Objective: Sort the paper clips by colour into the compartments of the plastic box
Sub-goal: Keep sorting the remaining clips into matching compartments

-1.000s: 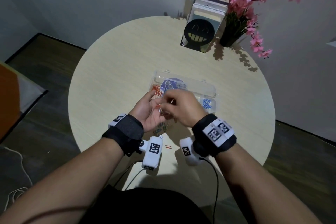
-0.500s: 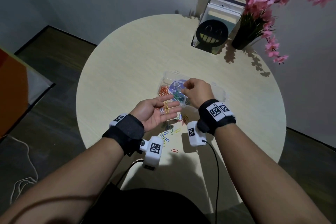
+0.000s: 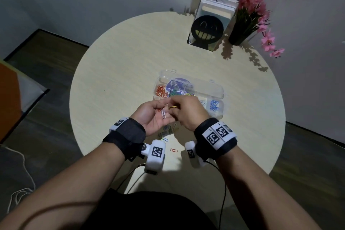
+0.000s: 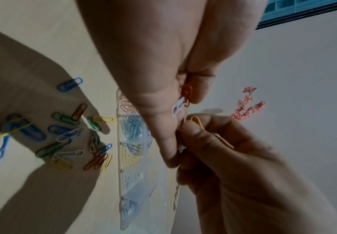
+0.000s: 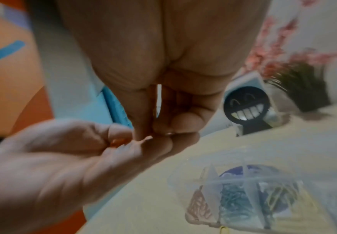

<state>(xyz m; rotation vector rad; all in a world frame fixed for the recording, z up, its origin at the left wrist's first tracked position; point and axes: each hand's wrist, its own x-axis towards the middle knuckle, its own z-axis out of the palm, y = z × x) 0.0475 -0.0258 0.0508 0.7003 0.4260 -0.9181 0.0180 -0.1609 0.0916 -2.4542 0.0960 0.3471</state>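
My left hand [image 3: 162,110] is palm up above the table's near side. Its thumb pins an orange clip [image 4: 187,92] and a white clip [image 4: 177,109] against the fingers. My right hand [image 3: 177,108] meets it from the right and pinches a yellow clip [image 3: 172,107] at the left fingertips. Just beyond them lies the clear plastic box [image 3: 216,91], lid open. From left to right its compartments hold orange clips [image 3: 161,91], green clips [image 3: 174,92], yellow, white and blue clips [image 3: 214,105]. Several loose mixed clips [image 4: 69,134] lie on the table under my hands.
One orange clip [image 3: 173,150] lies alone near the round table's front edge [image 3: 104,157]. At the back right stand a black smiley bookend [image 3: 207,30] with books and a dark vase of pink flowers [image 3: 240,33]. The floor drops away on the left.
My right hand went out to the box, then came back to the left hand and now pinches a yellow clip. The left hand stayed palm up with its clips.
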